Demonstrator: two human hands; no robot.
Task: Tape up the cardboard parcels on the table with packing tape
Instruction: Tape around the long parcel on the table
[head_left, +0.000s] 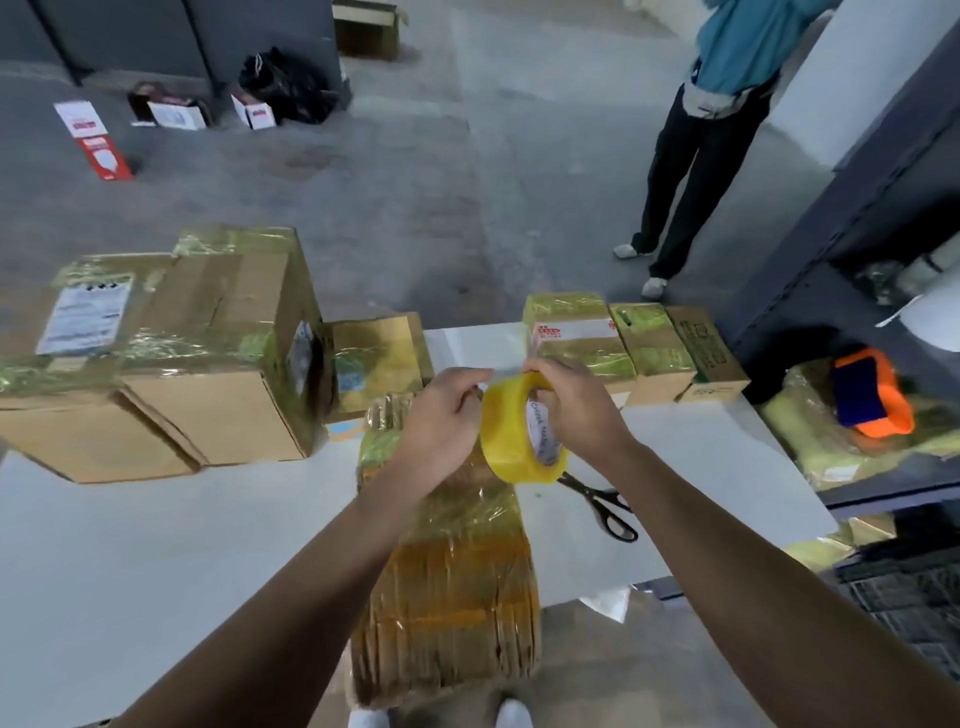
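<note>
A roll of yellowish packing tape (511, 434) hangs above the middle of the white table (156, 545). My right hand (574, 410) grips the roll through its core. My left hand (441, 421) pinches the loose tape end at the roll's top left. Below both hands lies a long bundle of flat cardboard (452, 582), wrapped in tape and reaching over the table's near edge. Large taped cardboard boxes (208, 353) stand at the left. Several small taped parcels (623, 343) line the far edge.
Black-handled scissors (602, 501) lie on the table right of the bundle. A person (696, 156) in dark trousers stands on the floor beyond the table. At the right, a dark shelf (857, 234) holds an orange tape dispenser (872, 395). Cartons (176, 111) lie on the floor at the back left.
</note>
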